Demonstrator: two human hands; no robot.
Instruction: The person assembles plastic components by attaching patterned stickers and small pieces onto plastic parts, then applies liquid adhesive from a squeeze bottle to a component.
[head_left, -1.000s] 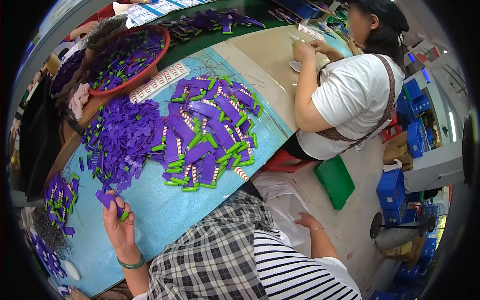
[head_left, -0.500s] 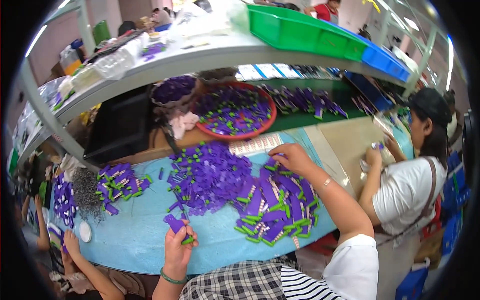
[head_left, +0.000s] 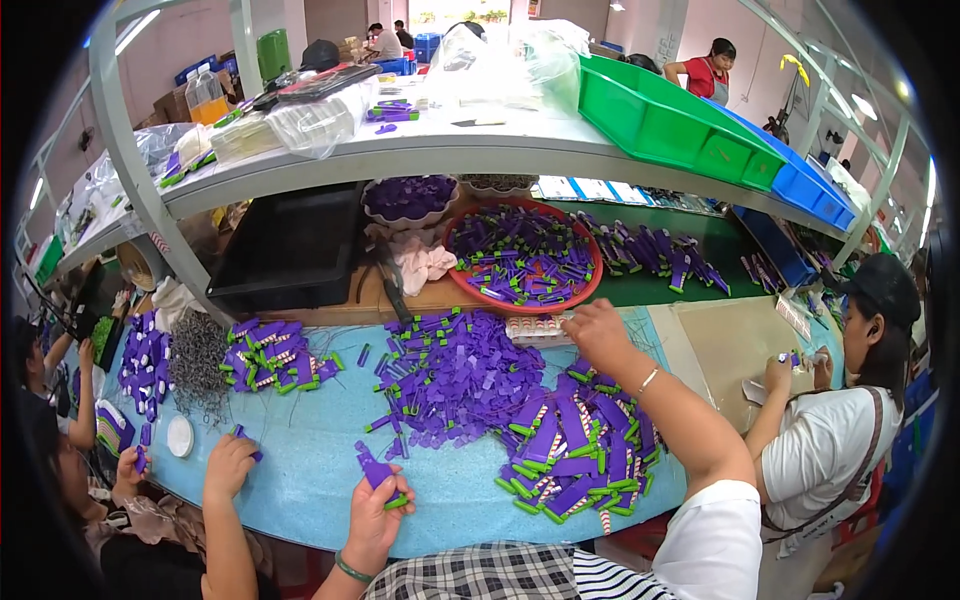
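In my left hand (head_left: 376,515), near the front edge of the table, is a flat purple plastic piece (head_left: 373,468) with a green end, gripped between thumb and fingers. My right hand (head_left: 605,338) reaches farther out, its fingers pinched at the right end of a white sheet with red-striped strips (head_left: 535,330). What lies between those fingertips is too small to tell. Below my right forearm is a heap of purple and green pieces with striped strips (head_left: 575,450). Left of it spreads a larger pile of small purple parts (head_left: 460,375).
Behind the piles stands a red basin (head_left: 590,290) of purple and green parts. A black tray (head_left: 285,255) and pliers (head_left: 393,292) lie left of it, under a shelf (head_left: 400,160). Co-workers sit on both sides; one's hand (head_left: 232,465) reaches onto the blue table (head_left: 300,440).
The view has shifted, so the scene sits lower and farther right. My left hand still grips the purple piece, my right stays at the striped sheet. The left co-worker's hands have moved apart.
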